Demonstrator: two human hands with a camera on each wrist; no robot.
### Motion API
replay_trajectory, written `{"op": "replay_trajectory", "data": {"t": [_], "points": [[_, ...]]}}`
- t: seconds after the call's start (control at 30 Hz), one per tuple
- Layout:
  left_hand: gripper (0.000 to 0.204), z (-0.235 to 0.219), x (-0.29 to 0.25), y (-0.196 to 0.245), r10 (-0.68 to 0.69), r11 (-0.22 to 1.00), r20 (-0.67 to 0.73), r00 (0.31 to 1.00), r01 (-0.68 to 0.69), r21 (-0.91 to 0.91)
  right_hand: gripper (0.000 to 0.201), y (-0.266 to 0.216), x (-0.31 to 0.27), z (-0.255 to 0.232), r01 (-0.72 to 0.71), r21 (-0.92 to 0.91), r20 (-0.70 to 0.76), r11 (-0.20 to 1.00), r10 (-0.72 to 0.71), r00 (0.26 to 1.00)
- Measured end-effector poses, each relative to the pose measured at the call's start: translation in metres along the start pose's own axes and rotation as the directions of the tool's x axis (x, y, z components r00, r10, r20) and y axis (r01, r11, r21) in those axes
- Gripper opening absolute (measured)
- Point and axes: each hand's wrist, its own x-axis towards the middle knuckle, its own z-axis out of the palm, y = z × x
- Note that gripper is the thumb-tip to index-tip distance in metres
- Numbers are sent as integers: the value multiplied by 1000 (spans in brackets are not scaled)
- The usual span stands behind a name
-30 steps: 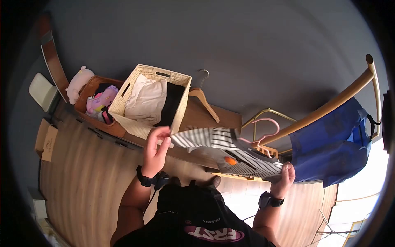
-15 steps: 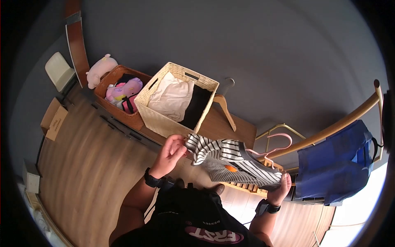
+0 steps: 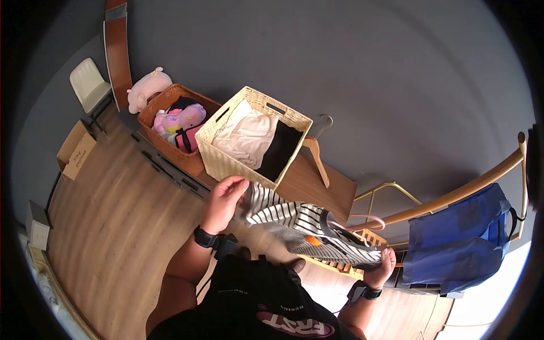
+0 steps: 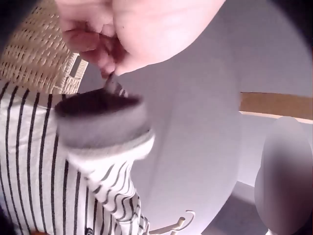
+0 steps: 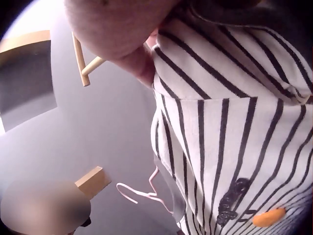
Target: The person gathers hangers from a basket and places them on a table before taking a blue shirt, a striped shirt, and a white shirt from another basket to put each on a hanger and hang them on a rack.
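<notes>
Near the cream basket (image 3: pixel 229 164), left hand (image 3: pixel 220 207) pinches the striped shirt (image 3: pixel 283 212) cuff (image 4: pixel 102 129), right hand (image 3: pixel 382 271) grips the other side; just tug evenly, gently.

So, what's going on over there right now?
A person is holding a striped shirt with both hands: the left grip pinches a dark sleeve cuff, the right grip holds the other side. A pink hanger shows at the collar. To the right, a blue garment hangs from a rail; left, a cream wicker basket holds clothes.
</notes>
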Motion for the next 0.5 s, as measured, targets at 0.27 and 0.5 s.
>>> {"op": "replay_trajectory", "data": {"t": [0.27, 0.5], "points": [[44, 8, -13, -18, 24, 983, 398, 917, 51, -177, 22, 13, 1, -24, -19, 55, -13, 998, 20, 1000], [43, 3, -17, -35, 192, 981, 335, 922, -188, -45, 13, 6, -3, 11, -78, 67, -158, 995, 88, 984]]}}
